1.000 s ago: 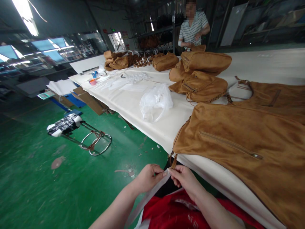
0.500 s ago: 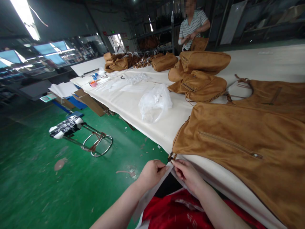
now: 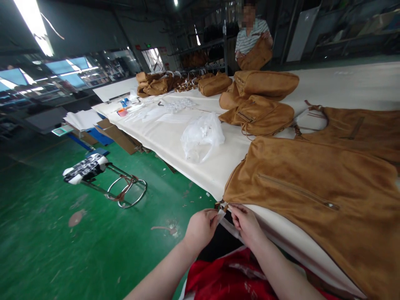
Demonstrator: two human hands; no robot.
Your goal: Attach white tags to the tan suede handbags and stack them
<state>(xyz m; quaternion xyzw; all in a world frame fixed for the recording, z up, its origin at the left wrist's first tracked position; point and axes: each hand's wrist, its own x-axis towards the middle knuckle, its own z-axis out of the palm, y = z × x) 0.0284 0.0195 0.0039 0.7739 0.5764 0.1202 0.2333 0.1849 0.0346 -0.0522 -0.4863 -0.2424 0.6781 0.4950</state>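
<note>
A large tan suede-look bag (image 3: 296,166) with a slanted zipper lies at the table's near edge. At its left corner is small metal hardware (image 3: 221,205) with a brown tab, partly hidden by my fingers. My left hand (image 3: 200,228) is closed in a pinch on a white strip (image 3: 221,214) just below that hardware. Close on its right, my right hand (image 3: 245,223) is also closed, thumb and forefinger together at the hardware and tab. What exactly those right fingertips grip is too small to make out.
The long cream-covered table (image 3: 150,133) carries a clear plastic bag (image 3: 202,135) and several more tan bags (image 3: 265,83). A stool (image 3: 86,168) stands on the green floor to the left. Across the table, a person in a striped shirt (image 3: 246,43) holds a tan bag.
The white strip's long end, which hung under my left forearm, no longer shows there. Both hands stay at the bag's corner. The person across the table has raised and spread a tan bag.
</note>
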